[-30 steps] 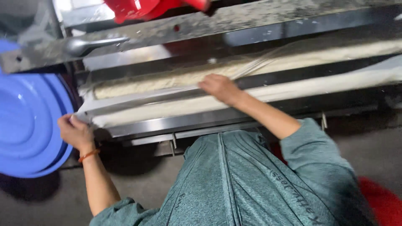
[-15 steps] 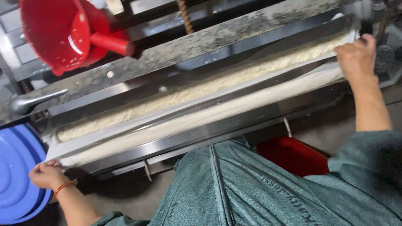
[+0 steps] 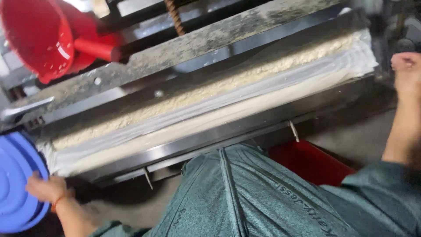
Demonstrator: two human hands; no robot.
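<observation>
A long steel machine trough (image 3: 245,127) runs slantwise across the view. It holds a band of pale crumbly dough (image 3: 210,90) and a smooth white sheet (image 3: 228,112) draped along its front roller. My left hand (image 3: 46,188), with an orange thread at the wrist, rests with curled fingers on the rim of a blue plastic tub (image 3: 17,184) at the lower left. My right hand (image 3: 405,66) is raised at the far right, just past the trough's end. Its fingers are curled and blurred, and nothing shows in them. My green trousers (image 3: 245,197) fill the bottom.
A red plastic scoop (image 3: 39,35) with a handle sits on the machine's top at the upper left. A red container (image 3: 311,160) stands on the grey floor under the trough's right half. A rusty threaded rod (image 3: 175,15) rises behind the machine.
My right hand has slid from the middle of the white sheet to beyond the trough's right end. The view has swung right and closer. My left hand stays at the blue tub.
</observation>
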